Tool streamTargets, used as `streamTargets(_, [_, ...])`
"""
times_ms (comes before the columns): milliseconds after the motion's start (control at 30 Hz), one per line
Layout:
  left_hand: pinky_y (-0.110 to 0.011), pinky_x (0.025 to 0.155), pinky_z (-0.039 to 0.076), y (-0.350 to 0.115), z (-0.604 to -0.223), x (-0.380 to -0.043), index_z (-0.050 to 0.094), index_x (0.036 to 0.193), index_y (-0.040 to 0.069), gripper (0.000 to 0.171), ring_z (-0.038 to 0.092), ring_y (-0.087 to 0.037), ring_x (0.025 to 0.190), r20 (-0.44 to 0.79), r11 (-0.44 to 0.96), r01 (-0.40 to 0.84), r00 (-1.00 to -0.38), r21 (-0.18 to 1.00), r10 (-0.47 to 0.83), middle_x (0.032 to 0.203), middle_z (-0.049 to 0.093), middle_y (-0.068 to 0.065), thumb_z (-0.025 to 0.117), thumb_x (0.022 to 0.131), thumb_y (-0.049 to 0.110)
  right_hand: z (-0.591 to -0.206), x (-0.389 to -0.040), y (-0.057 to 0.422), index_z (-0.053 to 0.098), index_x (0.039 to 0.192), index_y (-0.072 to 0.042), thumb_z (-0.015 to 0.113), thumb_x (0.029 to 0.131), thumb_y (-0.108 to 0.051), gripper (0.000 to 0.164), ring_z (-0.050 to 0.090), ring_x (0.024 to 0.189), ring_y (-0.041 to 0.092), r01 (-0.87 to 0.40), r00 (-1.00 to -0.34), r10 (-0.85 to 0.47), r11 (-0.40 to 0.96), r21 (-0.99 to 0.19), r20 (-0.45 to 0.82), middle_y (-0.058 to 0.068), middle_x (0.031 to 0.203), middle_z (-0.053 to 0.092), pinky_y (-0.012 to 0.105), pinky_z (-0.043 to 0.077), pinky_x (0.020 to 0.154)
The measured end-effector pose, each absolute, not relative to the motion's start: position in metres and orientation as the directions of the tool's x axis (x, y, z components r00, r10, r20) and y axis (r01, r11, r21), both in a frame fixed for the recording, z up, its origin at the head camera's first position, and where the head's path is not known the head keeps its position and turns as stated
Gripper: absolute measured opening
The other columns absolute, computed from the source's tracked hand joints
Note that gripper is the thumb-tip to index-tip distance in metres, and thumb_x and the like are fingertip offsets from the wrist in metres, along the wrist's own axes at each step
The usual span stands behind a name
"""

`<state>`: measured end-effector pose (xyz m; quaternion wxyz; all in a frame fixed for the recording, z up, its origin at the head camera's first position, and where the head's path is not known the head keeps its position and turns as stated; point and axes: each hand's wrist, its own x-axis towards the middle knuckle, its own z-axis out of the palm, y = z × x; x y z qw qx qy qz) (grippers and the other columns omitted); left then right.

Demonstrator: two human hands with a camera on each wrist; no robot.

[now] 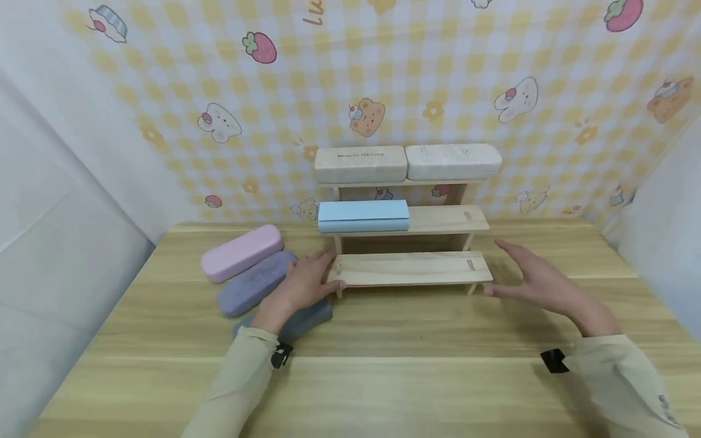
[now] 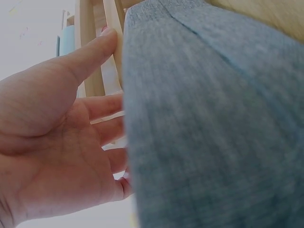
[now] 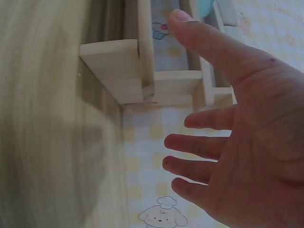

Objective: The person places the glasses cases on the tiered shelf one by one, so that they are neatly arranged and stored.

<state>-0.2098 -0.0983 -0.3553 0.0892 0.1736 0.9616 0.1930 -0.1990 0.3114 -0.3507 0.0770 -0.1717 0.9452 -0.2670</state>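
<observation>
Fingers (image 3: 197,146) stand wide and loose: I have the left hand (image 1: 301,281) at the left end of the wooden shelf (image 1: 411,269) and the right hand (image 1: 539,283) just beside its right end. That shelf stands on the table (image 1: 411,389) before a checked backdrop (image 1: 449,79).

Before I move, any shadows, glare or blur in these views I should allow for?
Head: mostly even light, a soft shadow by the person's right hand on the light wood-grain tabletop. Left wrist: upper left washed out nearly white, the blue-grey fabric-textured case close up and softly focused. Right wrist: dimmer, with a blurry shadow across the tabletop.
</observation>
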Motion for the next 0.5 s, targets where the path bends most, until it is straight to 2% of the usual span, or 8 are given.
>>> streamTargets(167, [-0.065,0.095,0.019,-0.098,-0.354,-0.209,0.037,0.142,0.005,0.067,0.034,-0.046,0.125,-0.115,0.867,0.291,-0.924,0.404,0.364,0.144,0.035,-0.019,0.061,0.089,0.039,-0.359,-0.199,0.305,0.017,0.145,0.007,0.072,0.077,-0.048,0.103,0.024,0.126,0.053,-0.300,-0.917,-0.394,0.791,-0.533,-0.068,0.035,0.142,0.022,0.064,0.025,0.094])
streamTargets(367, [-0.064,0.095,0.020,-0.098,-0.354,-0.210,0.038,0.142,0.006,0.067,0.034,-0.046,0.125,-0.099,0.862,0.294,-0.926,0.412,0.363,0.143,0.037,-0.018,0.062,0.089,0.039,-0.364,-0.202,0.299,0.019,0.146,0.004,0.064,0.087,-0.041,0.087,0.022,0.130,0.049,-0.289,-0.907,-0.413,0.755,-0.588,-0.084,0.029,0.146,0.022,0.063,0.023,0.096])
streamTargets(500, [-0.063,0.095,0.021,-0.100,-0.354,-0.209,0.038,0.142,0.007,0.067,0.034,-0.043,0.126,-0.106,0.866,0.289,-0.927,0.407,0.359,0.143,0.037,-0.016,0.061,0.089,0.041,-0.370,-0.205,0.295,0.016,0.147,0.002,0.061,0.089,-0.041,0.085,0.020,0.131,0.049,-0.270,-0.903,-0.418,0.735,-0.622,-0.102,0.028,0.147,0.020,0.064,0.023,0.096])
